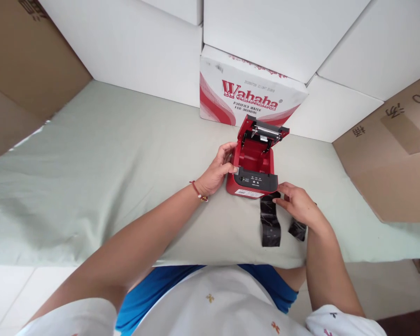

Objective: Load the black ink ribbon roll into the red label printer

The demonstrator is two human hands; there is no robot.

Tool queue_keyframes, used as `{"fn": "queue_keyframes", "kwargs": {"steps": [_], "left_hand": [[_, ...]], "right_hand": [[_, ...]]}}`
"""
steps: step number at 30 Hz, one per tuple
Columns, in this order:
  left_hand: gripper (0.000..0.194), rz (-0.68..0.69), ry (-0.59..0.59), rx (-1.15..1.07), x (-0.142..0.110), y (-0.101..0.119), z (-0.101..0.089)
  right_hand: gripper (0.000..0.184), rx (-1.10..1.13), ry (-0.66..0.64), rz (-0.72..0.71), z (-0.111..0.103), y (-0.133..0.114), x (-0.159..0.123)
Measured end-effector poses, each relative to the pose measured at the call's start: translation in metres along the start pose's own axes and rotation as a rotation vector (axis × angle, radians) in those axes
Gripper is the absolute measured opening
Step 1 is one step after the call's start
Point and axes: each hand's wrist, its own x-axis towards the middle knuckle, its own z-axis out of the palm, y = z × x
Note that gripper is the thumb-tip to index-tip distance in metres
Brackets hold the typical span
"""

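A small red printer [254,158] with a black front panel stands on the cloth, its lid [264,132] raised and its red inside showing. My left hand [217,171] grips its left side, thumb on the panel's corner and fingers along the wall. At the front right corner, my right hand [297,201] has thumb and fingers closed on the upper end of a strip of black labels [270,224], close against the printer. The strip hangs down toward me on the cloth. Another black piece [297,229] lies partly under my right hand; whether the two join is hidden.
A pale green cloth [143,140] covers the table. Behind the printer stands a white and red Wahaha water carton [245,95], backed by white boxes [266,32]. Brown cardboard boxes flank the table at left [28,84] and right [388,163]. The table's front edge is against my body.
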Motion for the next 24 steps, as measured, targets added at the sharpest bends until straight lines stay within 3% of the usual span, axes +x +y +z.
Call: {"fn": "queue_keyframes", "kwargs": {"steps": [4, 8, 11, 17, 24], "left_hand": [[0.077, 0.007, -0.002, -0.011, 0.001, 0.001, 0.002], [0.079, -0.019, 0.005, -0.014, 0.000, 0.003, 0.004], [0.079, -0.017, 0.002, -0.019, 0.000, 0.003, 0.005], [0.077, -0.001, -0.017, -0.022, 0.000, 0.005, 0.005], [0.077, 0.017, -0.014, 0.022, 0.000, 0.000, 0.002]], "right_hand": [[0.030, 0.042, 0.027, -0.039, -0.027, -0.008, -0.005], [0.040, 0.106, 0.234, 0.012, -0.068, -0.021, -0.011], [0.044, 0.182, 0.343, 0.039, -0.081, -0.043, 0.001], [0.050, 0.198, 0.162, 0.069, -0.056, -0.088, 0.061], [0.044, -0.230, 0.053, 0.164, -0.031, -0.108, 0.104]]}}
